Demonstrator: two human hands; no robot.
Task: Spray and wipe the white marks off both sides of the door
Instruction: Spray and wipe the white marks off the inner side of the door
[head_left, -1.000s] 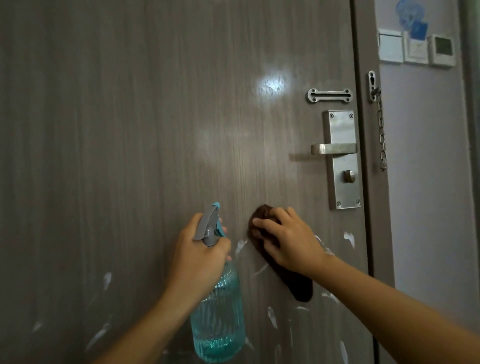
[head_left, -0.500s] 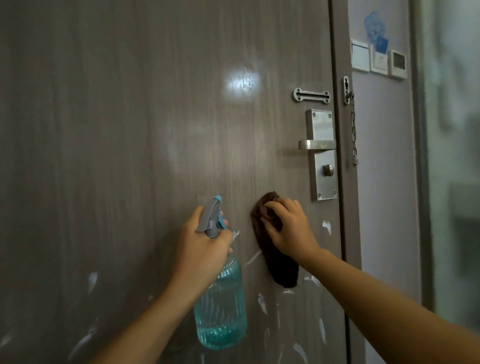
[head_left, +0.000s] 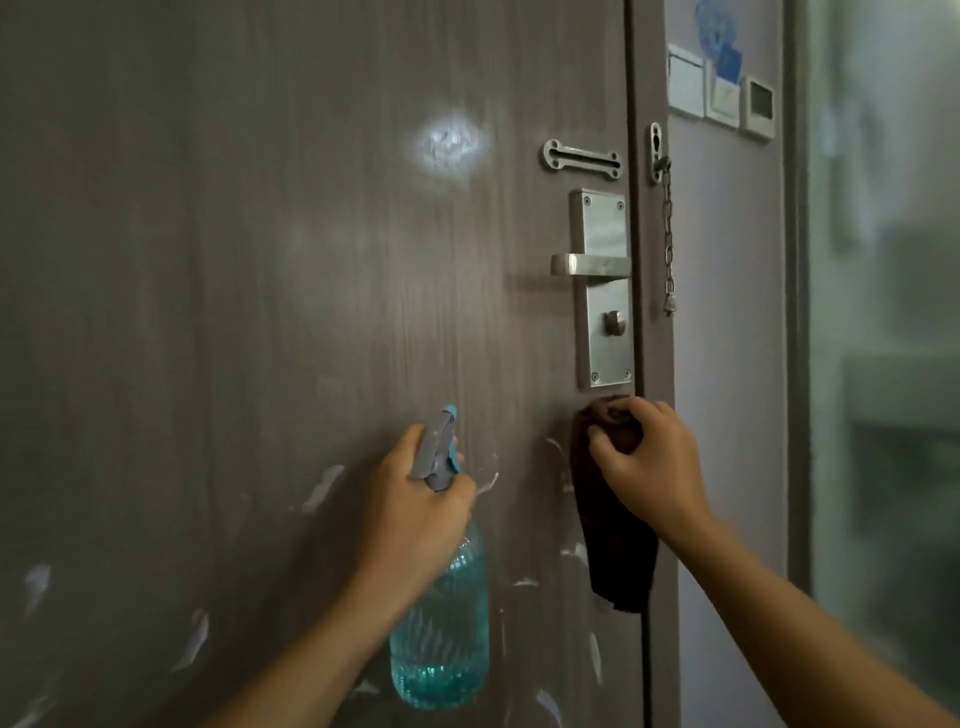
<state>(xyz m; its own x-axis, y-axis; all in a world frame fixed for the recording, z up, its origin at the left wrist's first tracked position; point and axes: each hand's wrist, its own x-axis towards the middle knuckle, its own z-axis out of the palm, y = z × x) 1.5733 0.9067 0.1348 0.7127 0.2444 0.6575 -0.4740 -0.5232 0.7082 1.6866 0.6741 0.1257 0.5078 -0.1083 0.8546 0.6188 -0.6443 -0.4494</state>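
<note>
A brown wood-grain door (head_left: 260, 286) fills most of the view, with several white marks (head_left: 322, 488) smeared across its lower half. My left hand (head_left: 415, 509) grips the neck of a blue-green spray bottle (head_left: 441, 634) with a grey trigger, held close to the door. My right hand (head_left: 649, 467) holds a dark brown cloth (head_left: 618, 566) bunched against the door's right edge, just under the metal lock plate (head_left: 602, 291). The cloth's lower end hangs down below my hand.
A lever handle (head_left: 587, 264) and thumb turn sit on the lock plate, with a chain slot (head_left: 582, 160) above. A door chain (head_left: 667, 234) hangs on the frame. Wall switches (head_left: 722, 96) are at upper right, and a glass panel (head_left: 883, 364) at far right.
My right hand has slid the cloth to the right and up, from the middle of the door to the edge under the lock plate. The left hand and bottle have kept their place.
</note>
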